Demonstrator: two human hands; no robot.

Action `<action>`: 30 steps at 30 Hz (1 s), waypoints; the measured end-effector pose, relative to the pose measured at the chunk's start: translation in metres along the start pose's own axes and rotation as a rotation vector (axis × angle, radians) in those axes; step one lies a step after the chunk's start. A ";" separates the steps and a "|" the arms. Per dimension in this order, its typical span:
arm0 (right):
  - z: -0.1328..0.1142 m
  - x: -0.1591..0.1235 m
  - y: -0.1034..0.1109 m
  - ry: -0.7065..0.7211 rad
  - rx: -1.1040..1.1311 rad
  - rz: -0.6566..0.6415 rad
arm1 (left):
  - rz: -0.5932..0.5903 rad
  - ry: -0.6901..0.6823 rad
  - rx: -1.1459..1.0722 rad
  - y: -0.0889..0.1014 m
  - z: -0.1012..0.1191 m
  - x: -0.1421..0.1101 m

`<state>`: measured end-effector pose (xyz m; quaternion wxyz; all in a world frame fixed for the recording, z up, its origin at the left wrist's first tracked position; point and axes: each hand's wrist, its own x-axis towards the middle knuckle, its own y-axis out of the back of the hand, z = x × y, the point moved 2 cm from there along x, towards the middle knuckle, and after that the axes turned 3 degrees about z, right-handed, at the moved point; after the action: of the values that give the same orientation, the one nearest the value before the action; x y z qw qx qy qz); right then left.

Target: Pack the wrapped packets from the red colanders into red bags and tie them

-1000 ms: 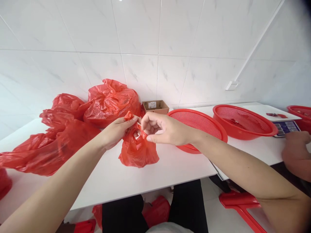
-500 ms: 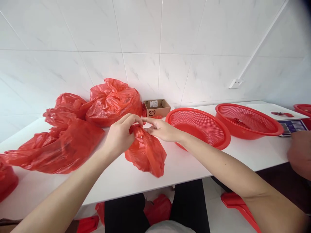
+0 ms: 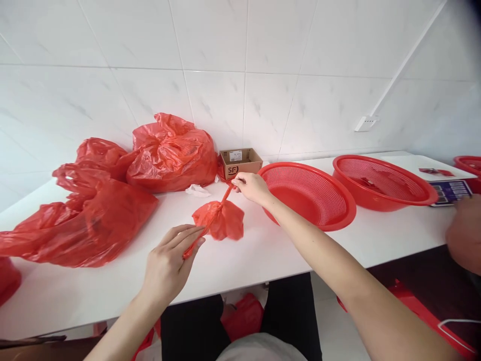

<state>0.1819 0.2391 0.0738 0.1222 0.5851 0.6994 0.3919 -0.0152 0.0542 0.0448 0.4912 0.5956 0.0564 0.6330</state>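
A small red plastic bag (image 3: 227,221) is stretched between my hands just over the white table (image 3: 263,255). One twisted handle end is pinched by my left hand (image 3: 169,258), low and to the left. My right hand (image 3: 251,186), farther back near the cardboard box, grips the other end. Between them the bag's neck is drawn tight, and its body puffs out below. What the bag holds, if anything, cannot be made out.
Large red plastic bags (image 3: 175,155) fill the table's left side. A cardboard box (image 3: 241,163) stands by the wall beside a crumpled white scrap (image 3: 198,190). To the right are two red baskets (image 3: 308,198), a scale (image 3: 451,192) and another person's blurred hand (image 3: 464,233).
My hands have moved apart, left hand toward me, right hand slightly back. The bag's loose top is now pulled into two taut ends, and a white scrap shows behind it.
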 end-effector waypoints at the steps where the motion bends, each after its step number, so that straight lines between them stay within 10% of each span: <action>1: 0.004 0.005 -0.006 -0.011 -0.007 0.017 | 0.003 0.020 -0.011 -0.002 -0.001 -0.004; 11: 0.007 -0.027 -0.045 -0.090 0.028 0.119 | 0.180 0.524 -0.409 -0.042 -0.007 -0.015; 19: 0.012 -0.091 -0.092 -0.140 0.101 0.145 | 0.218 0.599 -0.365 -0.085 -0.004 -0.034; 30: 0.059 -0.067 -0.047 -0.147 0.084 0.263 | 0.141 0.570 -0.257 -0.054 -0.024 -0.055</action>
<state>0.2039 0.2015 -0.0174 0.0962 0.7032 0.6219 0.3310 -0.0153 0.0556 -0.0357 0.4817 0.3300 0.0700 0.8088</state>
